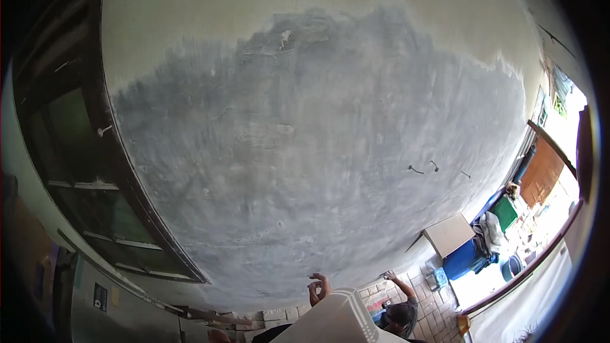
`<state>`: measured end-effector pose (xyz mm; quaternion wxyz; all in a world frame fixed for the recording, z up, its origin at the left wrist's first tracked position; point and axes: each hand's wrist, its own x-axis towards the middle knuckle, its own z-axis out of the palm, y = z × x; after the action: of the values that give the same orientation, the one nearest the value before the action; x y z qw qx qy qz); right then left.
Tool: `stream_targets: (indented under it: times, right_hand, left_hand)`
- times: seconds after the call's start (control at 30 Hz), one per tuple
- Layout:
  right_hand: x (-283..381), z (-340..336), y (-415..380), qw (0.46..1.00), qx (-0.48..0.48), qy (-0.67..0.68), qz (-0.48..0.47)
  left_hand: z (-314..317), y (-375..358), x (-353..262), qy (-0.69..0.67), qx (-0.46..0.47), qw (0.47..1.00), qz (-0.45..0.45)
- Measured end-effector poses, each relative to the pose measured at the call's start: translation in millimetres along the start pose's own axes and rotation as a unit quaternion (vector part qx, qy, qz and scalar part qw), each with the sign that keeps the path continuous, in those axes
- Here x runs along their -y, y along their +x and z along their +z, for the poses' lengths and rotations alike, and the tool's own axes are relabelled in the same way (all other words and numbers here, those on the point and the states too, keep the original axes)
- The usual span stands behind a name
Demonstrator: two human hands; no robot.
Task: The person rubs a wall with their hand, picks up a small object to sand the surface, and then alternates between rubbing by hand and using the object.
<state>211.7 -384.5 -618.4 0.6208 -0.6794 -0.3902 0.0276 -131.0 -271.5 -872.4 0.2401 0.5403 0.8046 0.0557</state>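
Observation:
My right hand (pixel 319 289) rises at the bottom centre, in front of the lower grey wall (pixel 305 152). Its fingers are bent and apart, and nothing shows between them. A smooth white object (pixel 337 321) with slots along its edge hides the forearm. What seems to be my left hand (pixel 220 336) is at the bottom edge, left of a dark sleeve (pixel 273 333); its fingers are cut off by the frame. Rough grey patching covers much of the pale green wall.
A co-worker (pixel 401 314) is below right on the paving, one arm raised towards the wall. A dark-framed window (pixel 121 184) stands at left, above a grey metal surface (pixel 95 292). Nails (pixel 434 166) protrude at right. A pale box (pixel 450 235) and blue barrel (pixel 460 260) stand beyond.

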Motion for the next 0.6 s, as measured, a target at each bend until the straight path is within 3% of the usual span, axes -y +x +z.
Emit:
stream_targets:
  times: [0.2, 0.27, 0.37, 0.4, 0.47, 0.6]
  right_hand:
    - [4, 6, -1, 0.998, 0.05, 0.007, -0.027]
    - [-7, 5, -7, 0.997, 0.07, 0.034, 0.014]
    - [14, 1, -12, 0.998, 0.063, 0.002, -0.015]
    - [27, -3, -14, 0.997, 0.072, -0.027, -0.015]
    - [-7, 7, -25, 0.998, 0.067, -0.01, 0.002]
    - [-16, 7, -40, 0.999, 0.045, -0.007, 0.023]
  left_hand:
    - [-8, -21, 2, -0.172, -0.043, 0.98, -0.085]
    - [-12, -27, -4, -0.23, -0.055, 0.965, -0.113]
    - [-11, -42, -17, -0.235, -0.136, 0.959, -0.08]
    - [-12, -41, -11, -0.233, -0.133, 0.96, -0.086]
    - [-14, -28, 1, -0.23, -0.003, 0.969, -0.089]
    - [-24, -46, 5, -0.246, -0.001, 0.962, -0.122]
